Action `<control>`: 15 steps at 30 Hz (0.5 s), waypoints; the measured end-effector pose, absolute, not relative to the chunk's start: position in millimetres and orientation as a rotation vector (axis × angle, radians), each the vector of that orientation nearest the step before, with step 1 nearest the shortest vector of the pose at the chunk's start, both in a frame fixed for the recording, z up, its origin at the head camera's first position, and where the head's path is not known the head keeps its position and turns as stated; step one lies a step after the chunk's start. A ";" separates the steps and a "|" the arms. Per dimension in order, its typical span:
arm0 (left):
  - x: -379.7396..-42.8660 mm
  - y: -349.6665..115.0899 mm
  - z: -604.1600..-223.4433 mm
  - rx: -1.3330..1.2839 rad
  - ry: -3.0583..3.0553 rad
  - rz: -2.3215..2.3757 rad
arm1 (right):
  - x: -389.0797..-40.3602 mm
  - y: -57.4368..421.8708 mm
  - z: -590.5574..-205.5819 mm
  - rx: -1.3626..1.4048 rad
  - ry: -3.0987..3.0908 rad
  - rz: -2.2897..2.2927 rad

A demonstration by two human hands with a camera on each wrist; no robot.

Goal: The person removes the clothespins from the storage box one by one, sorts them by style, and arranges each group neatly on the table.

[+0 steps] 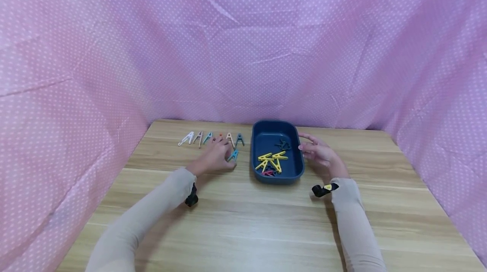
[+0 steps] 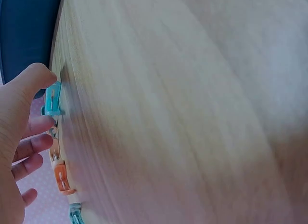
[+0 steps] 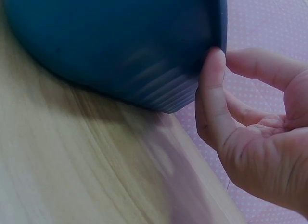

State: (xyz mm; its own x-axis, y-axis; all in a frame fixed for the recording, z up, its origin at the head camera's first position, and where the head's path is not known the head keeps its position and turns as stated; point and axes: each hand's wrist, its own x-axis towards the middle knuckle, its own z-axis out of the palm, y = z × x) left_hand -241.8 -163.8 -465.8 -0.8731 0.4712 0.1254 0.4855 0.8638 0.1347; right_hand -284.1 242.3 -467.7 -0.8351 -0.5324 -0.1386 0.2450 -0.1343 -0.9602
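Note:
My left hand (image 1: 216,154) reaches over the table with thumb and fingers spread around a light blue clothespin (image 1: 233,155). In the left wrist view this clothespin (image 2: 53,98) sits between the thumb tip and the forefinger, which are apart. To its right stands a dark blue bin (image 1: 277,179). Inside it lie several yellow clothespins (image 1: 279,166), a red one (image 1: 268,173) and dark green ones (image 1: 283,145). My right hand (image 1: 319,153) is at the bin's right side; its fingertips touch the wall near the rim, as the right wrist view shows.
Behind my left hand runs a row of clothespins: white (image 1: 186,138), dusty pink (image 1: 198,138), teal (image 1: 207,137), orange (image 1: 220,135), peach (image 1: 230,138) and dark teal (image 1: 239,138). The wooden table (image 1: 243,221) ends at a pink dotted curtain (image 1: 243,60).

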 end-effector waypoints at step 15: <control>-241.3 -160.0 -473.6 -0.661 -2.950 -0.365 | -285.2 241.6 -467.7 -0.292 1.633 -2.018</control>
